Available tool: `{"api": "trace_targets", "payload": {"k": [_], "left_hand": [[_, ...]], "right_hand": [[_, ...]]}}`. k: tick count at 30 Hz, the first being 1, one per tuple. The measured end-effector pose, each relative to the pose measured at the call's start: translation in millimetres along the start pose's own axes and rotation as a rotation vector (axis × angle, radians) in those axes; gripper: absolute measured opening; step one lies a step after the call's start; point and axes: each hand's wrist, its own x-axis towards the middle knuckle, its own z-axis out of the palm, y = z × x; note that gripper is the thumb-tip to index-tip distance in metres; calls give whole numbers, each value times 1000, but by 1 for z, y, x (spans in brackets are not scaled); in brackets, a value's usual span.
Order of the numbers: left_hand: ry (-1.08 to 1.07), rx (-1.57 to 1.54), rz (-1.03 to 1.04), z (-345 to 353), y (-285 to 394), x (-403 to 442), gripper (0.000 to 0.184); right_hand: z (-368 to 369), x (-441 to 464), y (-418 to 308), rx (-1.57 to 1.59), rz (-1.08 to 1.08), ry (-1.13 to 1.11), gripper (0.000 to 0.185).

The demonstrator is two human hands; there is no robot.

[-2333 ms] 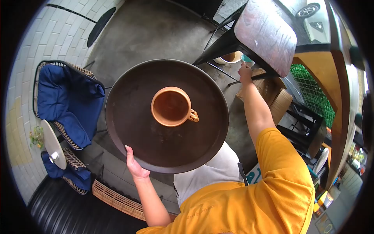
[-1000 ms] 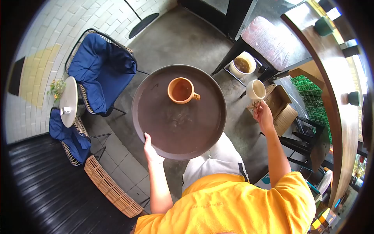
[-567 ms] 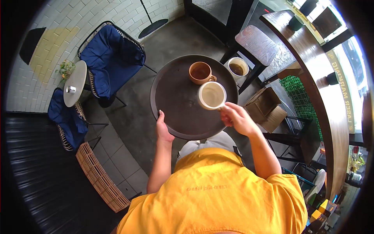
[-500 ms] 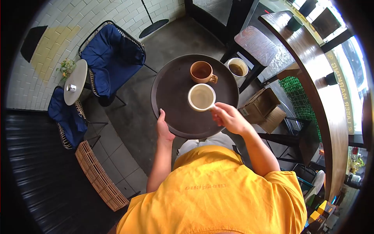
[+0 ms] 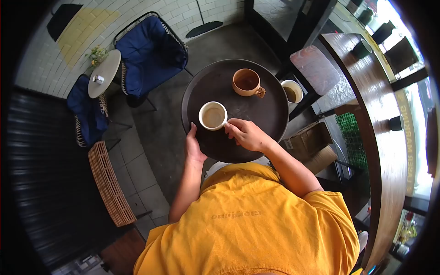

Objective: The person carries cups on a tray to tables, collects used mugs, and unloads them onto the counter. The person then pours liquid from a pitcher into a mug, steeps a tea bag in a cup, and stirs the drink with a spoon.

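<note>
Bracing the round tray [image 5: 271, 112], our left hand [image 5: 195, 149] clamps its edge, thumb up, other fingers hidden. Our right hand [image 5: 250, 135] pinches the white cup [image 5: 213, 115] by its handle, apparently positioning it beside the brown cup [image 5: 246, 82]; release calls for level footing.

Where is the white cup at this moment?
In the head view, the white cup is over the left side of the tray, its handle in the right hand, to the left of the brown cup.

The hands [image 5: 247, 134] hold a white cup [image 5: 213, 115] and a round tray [image 5: 256, 110].
</note>
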Motion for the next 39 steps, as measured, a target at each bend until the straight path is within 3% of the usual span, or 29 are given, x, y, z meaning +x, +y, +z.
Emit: {"api": "trace_targets", "payload": {"k": [10,13,17,20,27,30,36,39], "left_hand": [[100,-114,198,7,-12,-16,56],[137,-198,221,3,-15,-24,54],[147,-273,343,-22,-1,-41,53],[191,-301,409,-29,14,-58,49],[392,-325,588,-75,73,-77,48],[313,-366,635,-107,107,-81,48],[309,-397,706,-175,185,-92,46],[483,-415,748,-203,231,-94,45]], "right_hand": [[-25,14,-15,-96,-101,-200,39],[-36,16,-20,-153,-283,-93,33],[-52,43,-32,-85,-492,392,20],[-56,81,-28,-53,-521,530,18],[9,165,-42,-215,-470,376,29],[53,204,-58,-166,-551,374,45],[134,296,-95,105,-460,114,36],[171,342,-115,113,-472,67,32]]}}
